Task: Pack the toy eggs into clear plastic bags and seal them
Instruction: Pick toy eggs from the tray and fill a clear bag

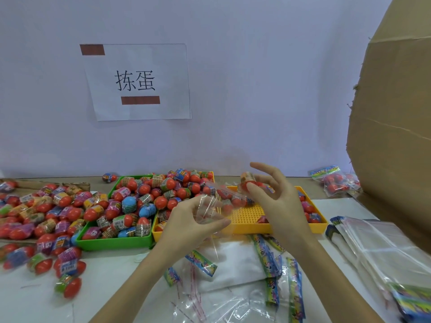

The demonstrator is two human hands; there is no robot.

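Observation:
My left hand (196, 220) grips the mouth of a clear plastic bag (214, 206) that stretches up and to the right over the yellow tray (251, 227). My right hand (277, 201) pinches a red toy egg (248, 181) with an orange wrapper between thumb and fingers, at the bag's far end. Several eggs show through the bag's film. A green tray (116, 241) heaped with red and blue toy eggs (149, 197) stands left of the yellow one.
Loose eggs (46, 220) cover the table's left side. Empty clear bags with colourful headers (268, 271) lie in front of me, a stack of more (382, 248) at the right. A filled bag (333, 180) lies by a large cardboard box (396, 136). A paper sign (137, 81) hangs on the wall.

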